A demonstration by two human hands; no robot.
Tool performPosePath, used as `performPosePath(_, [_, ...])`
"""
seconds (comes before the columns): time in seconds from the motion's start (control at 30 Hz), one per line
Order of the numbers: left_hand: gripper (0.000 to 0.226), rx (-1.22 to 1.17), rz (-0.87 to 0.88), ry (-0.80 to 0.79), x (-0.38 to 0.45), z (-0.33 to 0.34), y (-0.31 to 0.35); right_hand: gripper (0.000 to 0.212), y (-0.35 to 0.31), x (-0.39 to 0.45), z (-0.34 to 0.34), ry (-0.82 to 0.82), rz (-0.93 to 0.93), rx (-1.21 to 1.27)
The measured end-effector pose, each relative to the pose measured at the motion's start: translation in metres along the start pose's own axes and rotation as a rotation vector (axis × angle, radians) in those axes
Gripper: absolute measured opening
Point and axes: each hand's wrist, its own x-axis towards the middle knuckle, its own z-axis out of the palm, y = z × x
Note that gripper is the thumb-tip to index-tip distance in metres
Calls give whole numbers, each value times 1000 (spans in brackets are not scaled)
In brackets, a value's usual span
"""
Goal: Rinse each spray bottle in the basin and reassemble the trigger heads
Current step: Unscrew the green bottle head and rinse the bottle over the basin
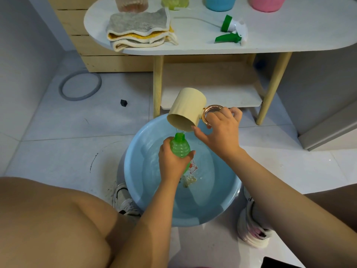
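Observation:
My left hand (171, 163) grips a green ribbed spray bottle (180, 147) with no head on it, held upright over the light blue basin (135, 171) of water. My right hand (222, 130) holds a cream mug (186, 110) by its copper ring handle (209, 113). The mug is tipped and a thin stream of water runs from its rim into the bottle's open neck. A green and white trigger head (232, 31) with its dip tube lies on the white table (289, 35) above.
Folded grey and yellow cloths (141, 29) lie on the table's left. Clear, green, blue and pink bottles stand along its far edge. A lower shelf (212, 97) sits behind the basin. My shoes flank the basin; a grey ring (80, 86) lies on the tiled floor.

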Motion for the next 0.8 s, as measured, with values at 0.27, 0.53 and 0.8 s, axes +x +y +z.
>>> performPosePath(0.27, [69, -9, -13, -1, -3, -1, 3, 38, 0, -2, 3, 29, -55, 34])
performPosePath(0.53, [77, -34, -55, -4, -2, 0, 1, 36, 0, -3, 1, 19, -74, 43])
performPosePath(0.8, [67, -75, -68, 5, -4, -3, -8, 40, 11, -18, 11, -223, 168, -22])
